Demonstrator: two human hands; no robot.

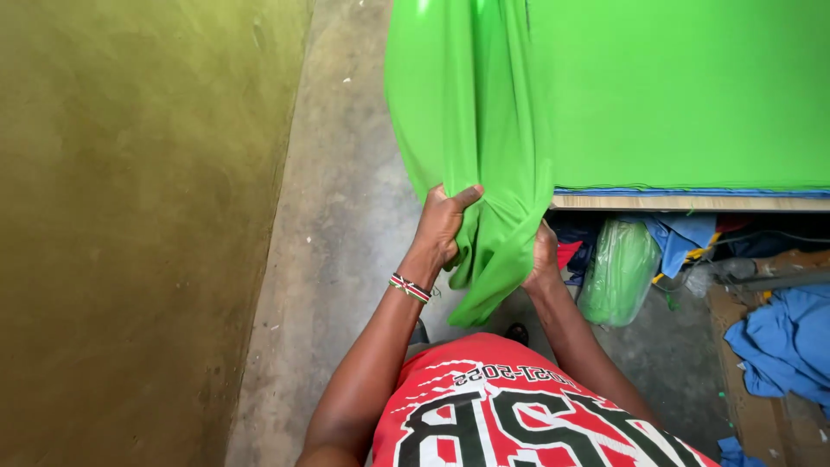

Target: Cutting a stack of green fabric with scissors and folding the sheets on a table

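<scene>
One green fabric (657, 95), bright and smooth, lies spread over the worktop (692, 203) and runs out of view past the top and right edges of the frame, so its full extent cannot be told; a gathered length of it hangs off the worktop's near left corner. Two hands grip that hanging bunch: the left hand (443, 227) is closed on its left side, thumb across the cloth, fingers tucked behind the folds and hidden; the right hand (545, 252) is clenched on its right side, largely covered by the fabric, only the back of it and the wrist showing. One striped beaded bracelet (410, 288) sits on the left wrist. One thin blue layer (692, 191) shows as an edge between the green fabric and the worktop's near edge; how far it reaches underneath is hidden. Below the worktop, in shadow: one green-tinted plastic bag (618, 272), contents indistinct, and several blue cloths (782, 337), number unclear, partly cut off at the right. One red printed shirt (519, 415) fills the bottom, cropped. One concrete floor (337, 216); one olive wall (130, 216) at left.
</scene>
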